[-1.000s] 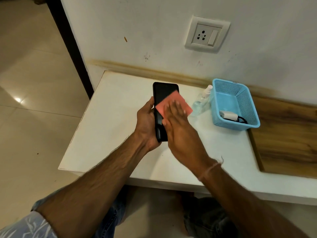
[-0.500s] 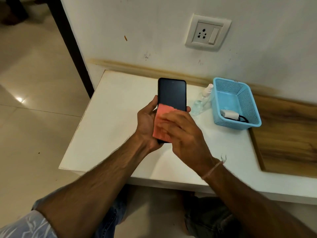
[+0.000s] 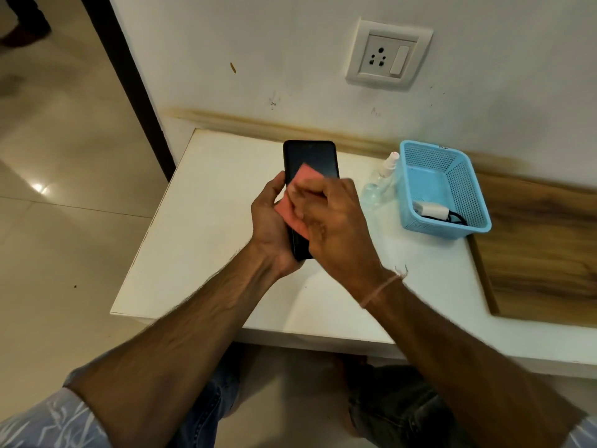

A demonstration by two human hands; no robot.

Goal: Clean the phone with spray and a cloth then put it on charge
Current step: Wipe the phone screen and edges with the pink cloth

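My left hand (image 3: 269, 221) grips a black phone (image 3: 311, 158) by its lower half, screen facing up, above the white table (image 3: 200, 240). My right hand (image 3: 336, 227) presses a pink cloth (image 3: 302, 176) against the screen's middle, with curled fingers pinching the cloth. The phone's lower part is hidden behind both hands. A clear spray bottle (image 3: 379, 182) with a white nozzle stands on the table just right of my hands. A white charger (image 3: 431, 209) with a black cable lies in the blue basket (image 3: 465, 176).
A white wall socket (image 3: 387, 56) with a switch sits on the wall above the table. A wooden board (image 3: 542, 250) lies at the table's right. A dark door frame (image 3: 129, 79) and tiled floor are to the left.
The cloth went from the phone's upper right down to its lower half, then back up to the middle of the screen. My left hand kept holding the phone.
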